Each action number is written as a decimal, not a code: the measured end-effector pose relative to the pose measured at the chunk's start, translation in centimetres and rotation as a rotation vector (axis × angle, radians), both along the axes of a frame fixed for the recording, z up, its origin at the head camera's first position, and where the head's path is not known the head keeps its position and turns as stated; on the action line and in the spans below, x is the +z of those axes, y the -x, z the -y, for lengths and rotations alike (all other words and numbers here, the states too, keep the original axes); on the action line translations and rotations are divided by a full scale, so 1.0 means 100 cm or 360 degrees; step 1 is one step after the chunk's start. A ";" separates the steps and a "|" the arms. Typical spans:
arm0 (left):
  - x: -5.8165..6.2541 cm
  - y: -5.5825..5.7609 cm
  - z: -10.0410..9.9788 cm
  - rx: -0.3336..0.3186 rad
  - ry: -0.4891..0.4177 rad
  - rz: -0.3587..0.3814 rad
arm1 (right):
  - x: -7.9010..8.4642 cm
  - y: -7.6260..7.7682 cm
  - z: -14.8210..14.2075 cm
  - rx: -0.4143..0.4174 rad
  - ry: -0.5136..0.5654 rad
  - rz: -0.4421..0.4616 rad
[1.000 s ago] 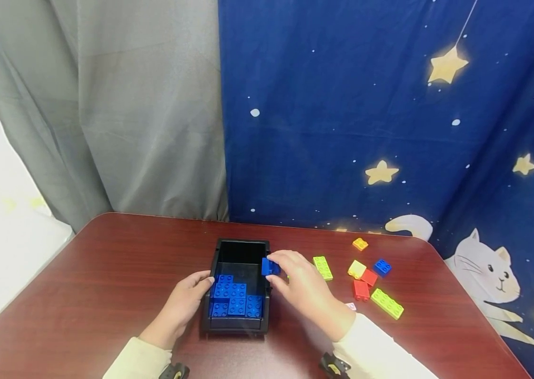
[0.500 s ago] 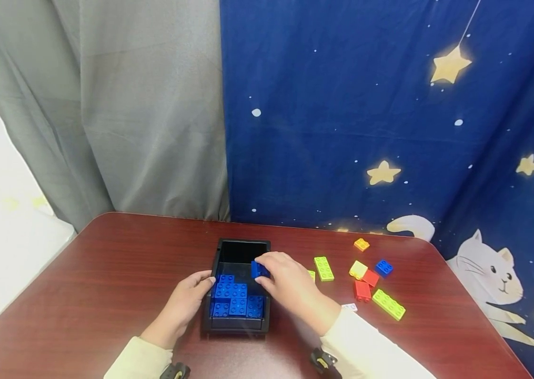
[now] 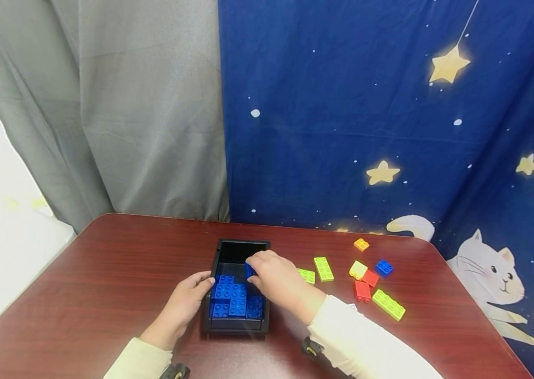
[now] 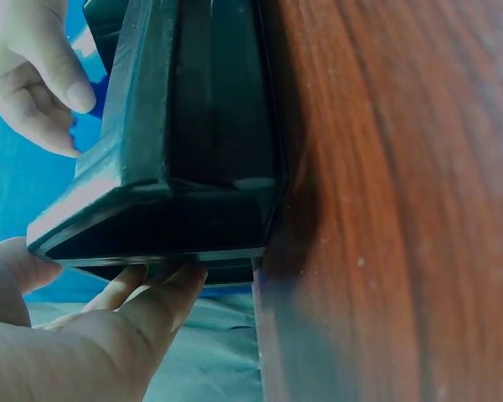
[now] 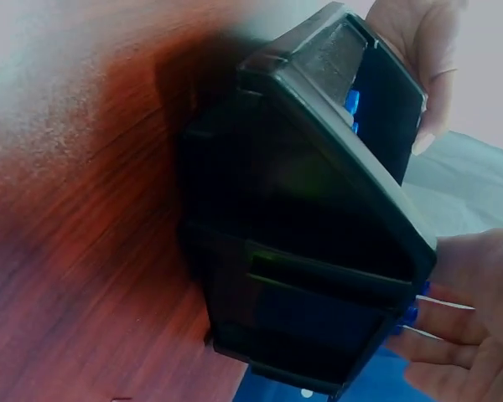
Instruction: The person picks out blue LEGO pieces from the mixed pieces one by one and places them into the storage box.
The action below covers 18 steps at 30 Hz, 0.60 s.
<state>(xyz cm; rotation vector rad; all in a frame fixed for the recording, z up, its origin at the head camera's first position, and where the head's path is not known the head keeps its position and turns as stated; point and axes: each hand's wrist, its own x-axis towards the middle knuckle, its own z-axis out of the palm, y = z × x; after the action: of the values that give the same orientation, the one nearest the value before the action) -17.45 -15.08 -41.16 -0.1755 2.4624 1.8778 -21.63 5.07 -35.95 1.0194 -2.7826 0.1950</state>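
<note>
A black plastic bin [image 3: 235,326] stands on the table, and several blue toy building bricks [image 3: 231,290] cover the near part of its floor. My left hand [image 3: 179,305] grips the bin's left wall, thumb at the rim and fingers against the outside, as the left wrist view also shows. Over the bin's right wall reaches my right hand [image 3: 278,281], pinching another blue brick [image 3: 249,270] between thumb and fingers above the bare floor. Most of this brick is hidden by the fingers; its studs [image 5: 411,315] show in the right wrist view.
Right of the bin lie lime bricks [image 3: 323,269], red bricks [image 3: 362,290], a yellow brick [image 3: 358,270], an orange brick [image 3: 361,244], a blue brick [image 3: 383,268] and a long lime brick [image 3: 388,304]. Curtains [image 3: 295,131] hang behind the table [image 3: 120,273].
My right hand has moved left with the blue brick, from the bin's right rim to above the inside of the bin. My left hand has stayed on the left wall.
</note>
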 end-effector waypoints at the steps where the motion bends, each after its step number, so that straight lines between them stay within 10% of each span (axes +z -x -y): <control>1: 0.000 0.000 0.000 0.0000 0.0002 -0.0001 | 0.000 0.000 0.001 0.0004 -0.0028 -0.0008; 18: 0.000 -0.001 0.000 -0.0018 -0.0008 -0.0013 | -0.008 0.010 0.011 0.0016 -0.0273 -0.0133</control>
<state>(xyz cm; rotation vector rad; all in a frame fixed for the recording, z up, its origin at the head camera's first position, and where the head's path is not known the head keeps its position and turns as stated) -17.40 -15.04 -41.16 -0.1537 2.4585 1.8835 -22.64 3.93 -36.77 1.0529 -2.7566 -0.0847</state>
